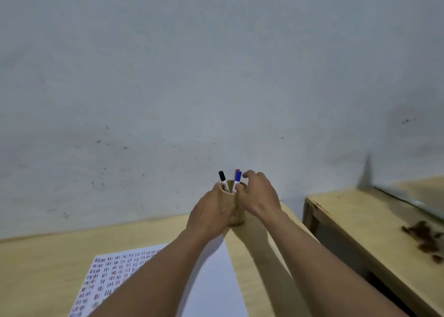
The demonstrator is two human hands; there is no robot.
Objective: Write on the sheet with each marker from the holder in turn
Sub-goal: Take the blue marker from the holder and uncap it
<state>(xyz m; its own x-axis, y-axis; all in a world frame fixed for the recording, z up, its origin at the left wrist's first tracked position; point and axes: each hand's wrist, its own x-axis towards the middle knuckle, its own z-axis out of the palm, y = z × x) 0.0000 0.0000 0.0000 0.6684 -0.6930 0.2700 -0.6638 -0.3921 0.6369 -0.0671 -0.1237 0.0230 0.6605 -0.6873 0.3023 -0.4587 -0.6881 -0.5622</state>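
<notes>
A wooden cylindrical holder stands at the far edge of the table, against the wall. Three markers stick out of it: a black-capped marker, a blue-capped marker and a red-capped marker just behind the blue one. My left hand wraps the holder's left side. My right hand is at the holder's rim, with thumb and fingers around the blue marker's barrel. The white sheet lies below on the table, its left part filled with rows of small red and dark marks; my left forearm crosses it.
The light wooden table meets a grey, speckled wall. A second wooden table stands at the right across a narrow gap, with a brown stain and a glass pane edge on it.
</notes>
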